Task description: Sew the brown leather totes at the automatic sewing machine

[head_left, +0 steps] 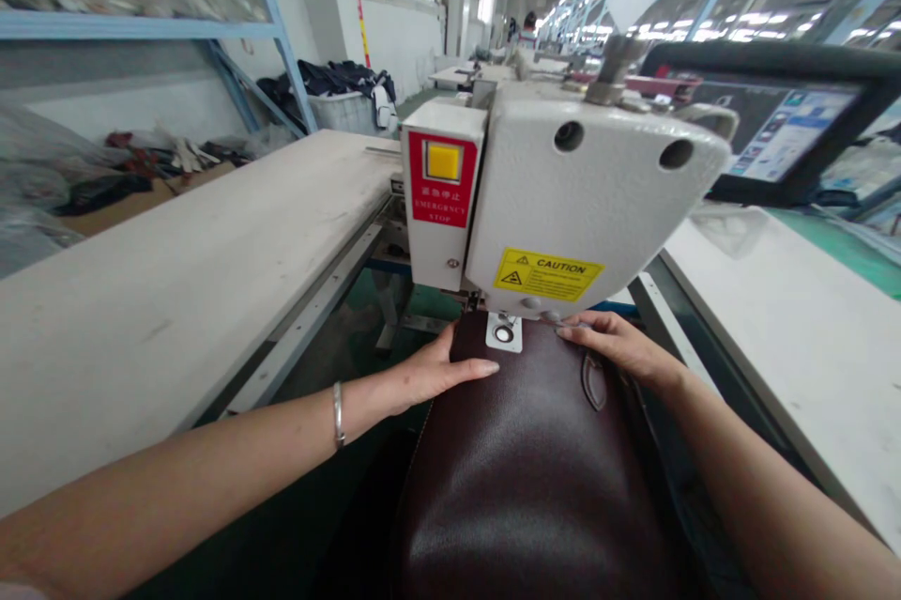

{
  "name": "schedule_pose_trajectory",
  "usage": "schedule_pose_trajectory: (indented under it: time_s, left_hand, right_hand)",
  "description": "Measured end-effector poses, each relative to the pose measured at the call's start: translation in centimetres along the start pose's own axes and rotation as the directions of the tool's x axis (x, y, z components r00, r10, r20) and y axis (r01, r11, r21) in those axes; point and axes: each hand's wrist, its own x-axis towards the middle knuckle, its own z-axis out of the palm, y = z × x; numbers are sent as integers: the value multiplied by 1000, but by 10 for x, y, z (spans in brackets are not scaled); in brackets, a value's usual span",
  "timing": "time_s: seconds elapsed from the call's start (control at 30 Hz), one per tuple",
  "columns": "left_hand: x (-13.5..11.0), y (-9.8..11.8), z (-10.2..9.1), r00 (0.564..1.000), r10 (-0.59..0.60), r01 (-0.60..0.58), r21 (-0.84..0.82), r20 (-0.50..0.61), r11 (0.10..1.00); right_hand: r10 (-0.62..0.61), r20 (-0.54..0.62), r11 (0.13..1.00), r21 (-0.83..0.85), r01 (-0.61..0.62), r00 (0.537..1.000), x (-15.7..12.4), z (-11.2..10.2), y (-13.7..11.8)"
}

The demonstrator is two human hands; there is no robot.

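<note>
Left hand [433,373] and right hand [623,344], half-curled, hold leather [525,469] either side of plate [494,344]; best smoothed flat, thumbs clear.

Free room above the near leather [521,459], machine head [577,177] beyond

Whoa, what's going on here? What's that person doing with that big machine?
A person has both hands on a shiny, dark brown leather-like piece at the front of a white machine. The left hand is at one side, its thumb lying on top; the right hand is at the other side. Between them, a small pale plate with a round ring sits over the brown piece, just below the machine.
</note>
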Motion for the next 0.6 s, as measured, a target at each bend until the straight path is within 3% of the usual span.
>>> schedule_pose_trajectory:
  time_s: [0.5,0.6]
  left_hand:
    - [-2,-9,5,993,-88,78,-108,-84,991]
    - [1,-6,5,996,-52,43,-114,-72,992]
  right_hand:
    - [-39,-31,999,32,40,999,1,-1,10]
    - [-57,-44,998,31,59,997,2,1,8]
